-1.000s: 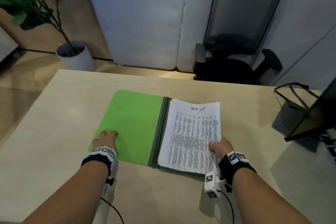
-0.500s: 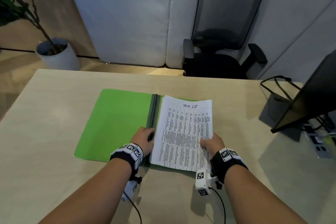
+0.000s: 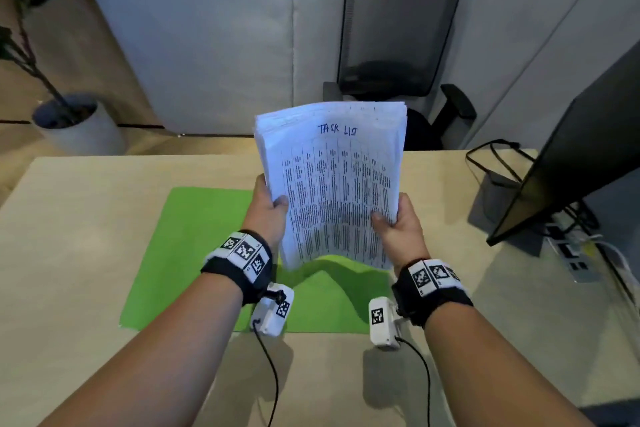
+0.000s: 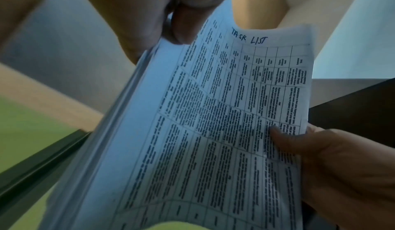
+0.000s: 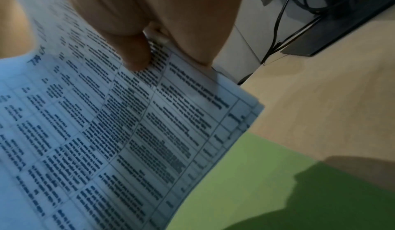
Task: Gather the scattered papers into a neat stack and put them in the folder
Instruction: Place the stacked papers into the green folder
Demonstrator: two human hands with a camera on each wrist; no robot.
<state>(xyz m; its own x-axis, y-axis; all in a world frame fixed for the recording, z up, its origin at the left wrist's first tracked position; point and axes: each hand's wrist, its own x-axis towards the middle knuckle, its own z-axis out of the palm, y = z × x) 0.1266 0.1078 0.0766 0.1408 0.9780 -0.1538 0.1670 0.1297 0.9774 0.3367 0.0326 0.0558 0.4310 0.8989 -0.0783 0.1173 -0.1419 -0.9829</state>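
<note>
You are holding the stack of papers [image 3: 332, 184] up off the counter [image 3: 69, 253], between your two hands, with the printed table and the handwritten heading "TASK LIST" facing you. Your left hand [image 3: 268, 215] is gripping the stack's left edge, thumb lying on the front sheet and fingers curled behind; the left wrist view is showing that thumb pinching near the top corner of the sheets [image 4: 213, 123]. Your right hand [image 3: 398, 229] is gripping the right edge lower down, thumb pressing on the print and fingers wrapped behind, as the right wrist view is confirming against the papers [image 5: 107, 132]. The stack is bowing, its bottom edge curving above the open green folder [image 3: 194, 246], which is lying flat on the counter directly beneath your hands. The sheets' top edges are fanning slightly rather than sitting flush. Whether the stack's lower edge is touching the folder, you cannot tell from these views. A dark monitor [image 3: 571, 156] is standing on the counter to your right, and an office chair [image 3: 398, 35] is sitting beyond the far edge.
</note>
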